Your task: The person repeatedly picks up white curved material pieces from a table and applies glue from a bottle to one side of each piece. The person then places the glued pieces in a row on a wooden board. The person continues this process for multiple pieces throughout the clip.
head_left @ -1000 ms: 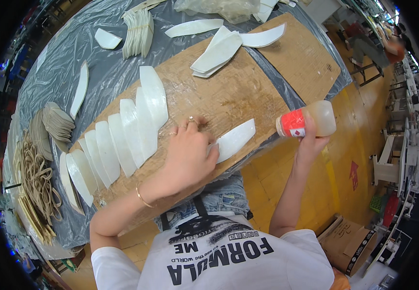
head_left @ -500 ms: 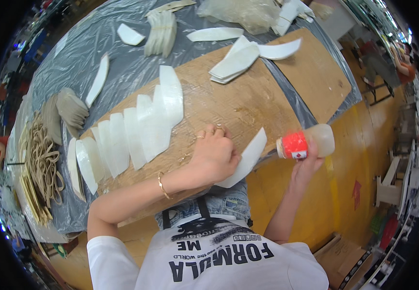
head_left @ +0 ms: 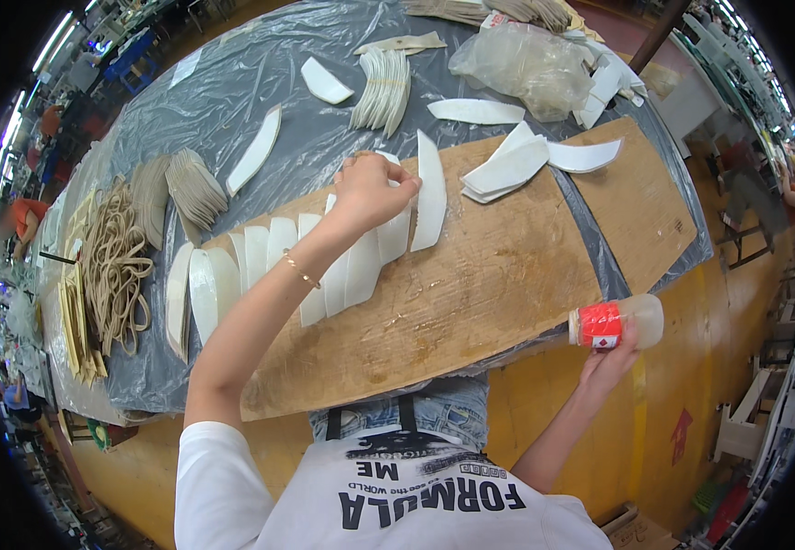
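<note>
Pinched by its left edge, a white curved piece [head_left: 431,197] is in my left hand [head_left: 372,188], at the right end of a row of similar pieces. These overlapping white pieces [head_left: 335,280] fan out across the brown board [head_left: 471,302], partly hidden under my left forearm. My right hand [head_left: 614,356] is wrapped round a translucent bottle [head_left: 643,319] with a red label. The bottle lies sideways in the air off the board's right edge, its narrower end pointing left. Glossy wet-looking smears show on the board.
A small stack of white pieces [head_left: 510,170] sits at the board's far edge. Beyond lie a banded bundle [head_left: 383,90] and a clear plastic bag [head_left: 526,69]. Tan looped strips [head_left: 115,266] and grey-beige bundles [head_left: 194,188] lie at left. A second board [head_left: 640,202] is at right.
My left hand has carried the white piece from the board's near edge up to the far end of the row. My right hand still holds the bottle. The view has shifted.
</note>
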### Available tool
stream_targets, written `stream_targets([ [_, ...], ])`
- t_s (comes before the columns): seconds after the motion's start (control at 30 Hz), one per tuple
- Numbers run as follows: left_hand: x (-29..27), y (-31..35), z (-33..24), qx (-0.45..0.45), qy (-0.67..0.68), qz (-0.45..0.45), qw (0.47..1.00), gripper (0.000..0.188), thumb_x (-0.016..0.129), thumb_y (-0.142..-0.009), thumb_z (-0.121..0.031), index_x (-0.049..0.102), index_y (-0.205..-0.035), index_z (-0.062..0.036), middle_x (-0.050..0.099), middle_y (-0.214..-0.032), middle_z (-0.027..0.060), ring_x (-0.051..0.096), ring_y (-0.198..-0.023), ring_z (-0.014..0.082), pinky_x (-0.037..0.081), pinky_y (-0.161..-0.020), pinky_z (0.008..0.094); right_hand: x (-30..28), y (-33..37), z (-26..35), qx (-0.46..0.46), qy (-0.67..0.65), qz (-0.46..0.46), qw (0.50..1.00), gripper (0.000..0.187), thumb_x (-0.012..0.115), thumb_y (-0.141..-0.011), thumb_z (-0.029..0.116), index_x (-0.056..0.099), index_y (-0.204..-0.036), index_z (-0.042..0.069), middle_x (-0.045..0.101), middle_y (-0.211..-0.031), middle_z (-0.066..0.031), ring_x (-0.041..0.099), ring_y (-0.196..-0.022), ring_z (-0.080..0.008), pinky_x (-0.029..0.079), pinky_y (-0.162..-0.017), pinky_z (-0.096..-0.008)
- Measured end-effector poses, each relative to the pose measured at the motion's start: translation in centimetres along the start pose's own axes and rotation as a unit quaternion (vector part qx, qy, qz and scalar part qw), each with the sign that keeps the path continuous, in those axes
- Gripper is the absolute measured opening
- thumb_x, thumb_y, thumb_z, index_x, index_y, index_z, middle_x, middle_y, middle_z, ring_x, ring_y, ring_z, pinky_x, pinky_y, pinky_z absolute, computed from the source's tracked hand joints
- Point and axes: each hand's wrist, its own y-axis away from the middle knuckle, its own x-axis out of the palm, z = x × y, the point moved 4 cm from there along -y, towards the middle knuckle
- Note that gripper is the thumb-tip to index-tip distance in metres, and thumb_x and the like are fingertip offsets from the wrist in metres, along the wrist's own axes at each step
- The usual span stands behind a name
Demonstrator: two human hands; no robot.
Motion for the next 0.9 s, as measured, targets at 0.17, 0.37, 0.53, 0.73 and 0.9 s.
stream_targets([
  [0.17, 1.4, -0.4, 0.2, 0.071, -0.130, -0.086, 0.985, 0.017, 0.071, -0.076, -0.027, 0.077, -0.079, -0.0119, 0.062, -0.110, 0.0158, 0.050, -0.111, 0.0344, 0.037, -0.096, 0.0463, 0.1, 0.1, -0.2, 0.007, 0.012, -0.014, 1.000, 0.048, 0.062, -0.092, 0.027, 0.047, -0.129, 0.000, 0.060, -0.117, -0.0142, 0.065, -0.100, -0.0221, 0.056, -0.084, -0.0360],
  [0.37, 0.9, 1.2, -1.4, 0.231, -0.346, -0.194, 0.889, 0.014, 0.064, -0.075, -0.009, 0.071, -0.084, -0.0014, 0.058, -0.112, 0.0143, 0.049, -0.112, 0.0282, 0.034, -0.095, 0.0420, -0.2, -0.5, -0.2, 0.021, 0.039, -0.021, 0.999, 0.048, 0.061, -0.093, 0.024, 0.046, -0.129, -0.003, 0.059, -0.119, -0.0161, 0.063, -0.103, -0.0240, 0.055, -0.086, -0.0386],
  [0.53, 1.4, -1.4, -2.7, 0.263, -0.154, -0.144, 0.942, 0.033, 0.066, -0.085, -0.022, 0.061, -0.113, -0.0044, 0.057, -0.114, 0.0136, 0.053, -0.105, 0.0296, 0.039, -0.088, 0.0422, -0.2, -0.5, -0.6, 0.043, -0.015, -0.006, 0.999, 0.049, 0.062, -0.092, 0.022, 0.044, -0.131, -0.001, 0.057, -0.121, -0.0145, 0.061, -0.104, -0.0228, 0.055, -0.086, -0.0378],
  [0.73, 4.1, -9.2, -6.2, 0.234, -0.086, -0.064, 0.966, 0.040, 0.065, -0.085, -0.027, 0.060, -0.116, -0.0019, 0.060, -0.113, 0.0199, 0.055, -0.109, 0.0354, 0.043, -0.091, 0.0440, -0.5, 0.1, -0.2, 0.026, -0.032, -0.007, 0.999, 0.054, 0.065, -0.090, 0.021, 0.040, -0.134, 0.002, 0.056, -0.121, -0.0127, 0.061, -0.103, -0.0224, 0.055, -0.086, -0.0371],
  [0.9, 7.1, -12.7, -7.1, 0.129, -0.090, -0.010, 0.987, 0.038, 0.068, -0.082, -0.034, 0.069, -0.106, -0.0045, 0.062, -0.115, 0.0204, 0.054, -0.115, 0.0356, 0.041, -0.097, 0.0458, -1.8, 0.3, 0.6, 0.033, -0.023, -0.059, 0.997, 0.052, 0.066, -0.090, 0.023, 0.042, -0.131, 0.002, 0.056, -0.120, -0.0130, 0.062, -0.103, -0.0217, 0.055, -0.084, -0.0358],
])
